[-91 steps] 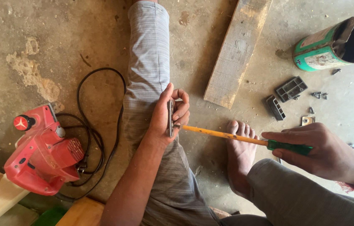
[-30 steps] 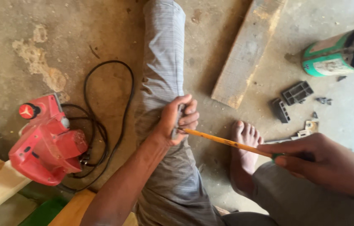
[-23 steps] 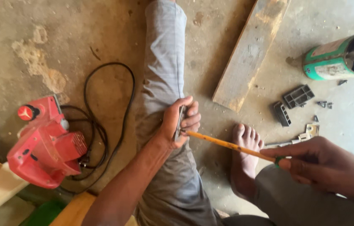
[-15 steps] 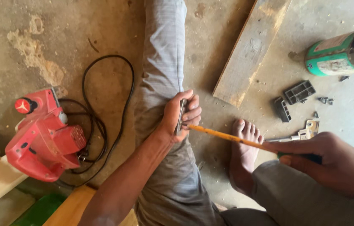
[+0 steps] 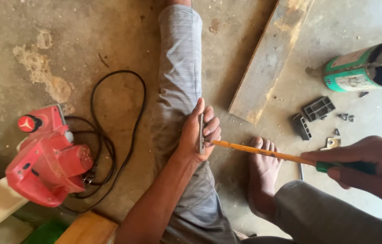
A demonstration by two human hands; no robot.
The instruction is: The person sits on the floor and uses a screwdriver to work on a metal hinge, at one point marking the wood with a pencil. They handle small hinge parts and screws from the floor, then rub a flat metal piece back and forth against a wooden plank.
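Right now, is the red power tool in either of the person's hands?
No, the red power tool sits on the floor beside its black cord, apart from both hands.

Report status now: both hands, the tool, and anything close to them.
Left hand grips small flat metal piece on knee. Right hand holds long screwdriver, tip at the piece. Bare foot lies under the shaft.

green-labelled can [image 5: 363,68], lying upper right

Person, seen from above
Grey fine-striped trousers [image 5: 179,63] on both legs; arms bare, no sleeves; right foot [image 5: 263,174] bare, no shoe.
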